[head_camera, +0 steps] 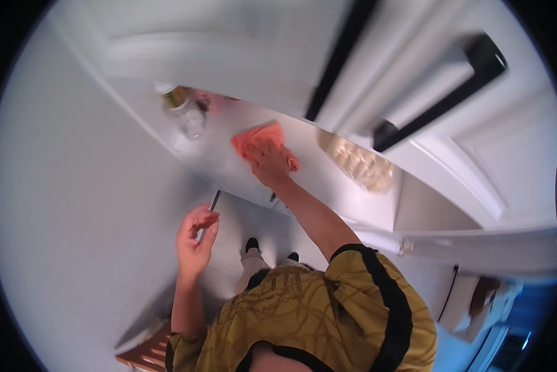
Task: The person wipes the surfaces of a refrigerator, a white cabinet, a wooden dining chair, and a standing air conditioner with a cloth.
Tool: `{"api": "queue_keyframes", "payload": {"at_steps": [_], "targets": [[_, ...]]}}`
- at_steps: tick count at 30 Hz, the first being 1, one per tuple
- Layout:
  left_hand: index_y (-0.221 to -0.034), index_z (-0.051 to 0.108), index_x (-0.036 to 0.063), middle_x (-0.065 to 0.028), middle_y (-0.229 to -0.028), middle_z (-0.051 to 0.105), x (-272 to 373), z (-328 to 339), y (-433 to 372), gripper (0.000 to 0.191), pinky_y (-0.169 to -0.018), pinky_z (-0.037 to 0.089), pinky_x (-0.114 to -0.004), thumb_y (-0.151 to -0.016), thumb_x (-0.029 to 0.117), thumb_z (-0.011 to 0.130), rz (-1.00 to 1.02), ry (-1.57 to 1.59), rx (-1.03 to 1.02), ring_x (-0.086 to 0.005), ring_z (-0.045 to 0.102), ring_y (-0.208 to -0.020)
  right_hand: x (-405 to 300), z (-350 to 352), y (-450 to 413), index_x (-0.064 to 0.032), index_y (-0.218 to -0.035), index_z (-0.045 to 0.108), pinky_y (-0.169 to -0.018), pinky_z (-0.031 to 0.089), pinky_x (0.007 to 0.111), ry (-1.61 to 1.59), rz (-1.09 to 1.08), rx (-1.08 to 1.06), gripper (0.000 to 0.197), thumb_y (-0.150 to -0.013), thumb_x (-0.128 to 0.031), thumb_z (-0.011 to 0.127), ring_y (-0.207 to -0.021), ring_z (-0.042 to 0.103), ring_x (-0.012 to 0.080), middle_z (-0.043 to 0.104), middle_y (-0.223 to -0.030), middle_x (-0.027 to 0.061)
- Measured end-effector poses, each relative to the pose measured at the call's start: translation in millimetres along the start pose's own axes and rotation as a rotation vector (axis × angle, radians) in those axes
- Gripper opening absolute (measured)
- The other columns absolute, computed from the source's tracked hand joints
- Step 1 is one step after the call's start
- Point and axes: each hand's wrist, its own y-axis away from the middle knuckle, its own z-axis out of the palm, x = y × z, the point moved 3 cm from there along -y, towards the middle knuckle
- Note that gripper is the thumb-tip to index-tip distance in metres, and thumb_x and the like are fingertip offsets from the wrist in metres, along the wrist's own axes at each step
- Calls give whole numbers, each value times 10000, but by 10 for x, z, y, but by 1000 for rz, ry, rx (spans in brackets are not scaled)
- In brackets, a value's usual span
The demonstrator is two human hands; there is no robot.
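My right hand [270, 163] presses down on an orange cloth [258, 135] spread on a white surface [218, 158]. Its fingers are on top of the cloth, and a folded end shows beside the hand. My left hand [197, 237] is raised at the lower left with curled fingers and nothing seen in it; a thin dark bar [216, 200] shows behind it. Left of the cloth are a clear container [193, 124], a jar with a white lid [172, 95] and a pink packet [211, 101]. To the right lies a beige item in clear plastic [360, 162].
White cabinet doors with long black handles [439, 100] overhang the surface. A plain wall [83, 195] runs along the left. An orange-brown slatted item [146, 351] is at the lower left. My feet [252, 243] are below the surface's edge.
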Motion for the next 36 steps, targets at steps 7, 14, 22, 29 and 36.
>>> {"api": "queue_keyframes", "payload": {"at_steps": [7,14,22,29,36], "targets": [[-1173,487,-11,-85,-977,593,263,503,-527,388,-806,460,-291,-807,27,611,32,47,-395,-153,577,-871,601,-689,1142,-199,-1196,506,-932,300,497,-63,198,-28,419,-784,-248,566,-1220,380,241,450,-1276,31],[-1298,323,-41,-273,-1150,516,1792,493,-674,814,-785,471,-324,-735,408,703,764,225,-227,-249,586,-861,1179,-1095,2315,-215,-1197,509,-922,318,480,184,421,23,425,-786,-289,591,-1185,428,228,485,-1253,15],[-1313,322,-13,-271,-1200,471,2576,535,-382,781,-843,417,-372,-748,387,685,1310,157,-155,-282,524,-954,1708,-1364,2678,-181,-1160,531,-906,335,447,323,561,197,368,-834,-351,546,-1142,457,201,512,-1234,-2],[-1325,321,12,-268,-1243,432,2616,931,-199,755,-893,371,-414,-759,369,669,1379,117,-196,-312,470,-1036,1753,-1277,2759,-178,-1143,537,-924,312,459,302,537,250,368,-827,-364,549,-1133,468,209,527,-1208,13],[-1338,320,36,-266,-1287,393,2638,1111,-75,730,-943,324,-456,-770,351,652,1380,78,-202,-341,416,-1118,1806,-1326,2733,-174,-1158,520,-922,315,460,265,538,231,365,-839,-351,530,-1155,448,210,509,-1229,20]]}}
